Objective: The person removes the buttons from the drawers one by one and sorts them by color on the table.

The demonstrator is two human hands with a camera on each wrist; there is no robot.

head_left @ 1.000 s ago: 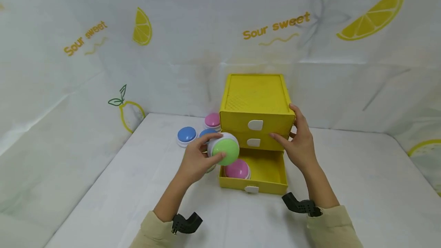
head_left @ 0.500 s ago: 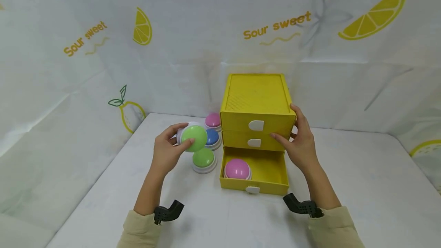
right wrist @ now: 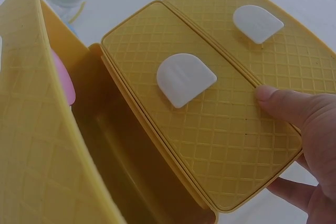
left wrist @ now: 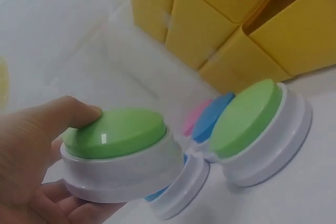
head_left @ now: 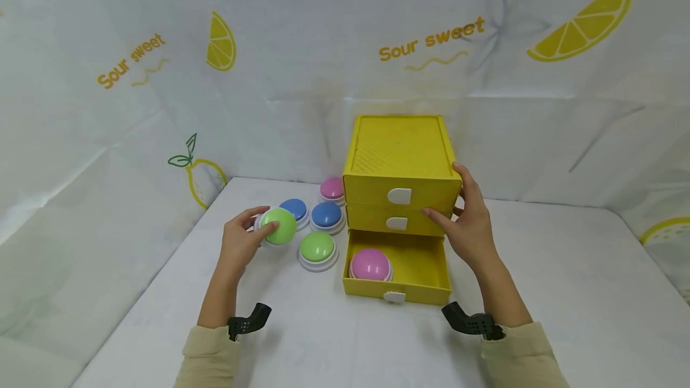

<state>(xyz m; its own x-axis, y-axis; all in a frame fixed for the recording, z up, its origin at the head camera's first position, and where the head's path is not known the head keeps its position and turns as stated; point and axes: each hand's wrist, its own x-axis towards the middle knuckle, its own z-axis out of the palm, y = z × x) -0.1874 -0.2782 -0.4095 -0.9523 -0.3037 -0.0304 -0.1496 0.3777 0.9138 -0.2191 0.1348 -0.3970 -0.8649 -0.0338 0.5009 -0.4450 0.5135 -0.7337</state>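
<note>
My left hand [head_left: 237, 244] holds a push button [head_left: 279, 226] with a green dome and white base, its thumb on the dome and fingers under the base. In the left wrist view this button [left wrist: 115, 145] is tilted. At the yellow drawer box [head_left: 401, 145], my right hand [head_left: 471, 229] grips the right side, thumb on the front. Below it the bottom drawer [head_left: 423, 293] is pulled out, with a pink button [head_left: 371, 264] in its left part. The upper two drawers are closed. A second green button [head_left: 317, 247] rests on the table, right of my left hand.
Two blue buttons, one nearer the box [head_left: 326, 214] and one farther left [head_left: 294, 208], stand behind the table's green button. Another pink button [head_left: 331, 188] is by the box's back left. A white printed cloth [head_left: 296, 76] hangs behind the white table [head_left: 345, 340].
My left hand has carried the green button left, away from the open drawer and over the table, uncovering the other green button. My right hand has stayed on the box.
</note>
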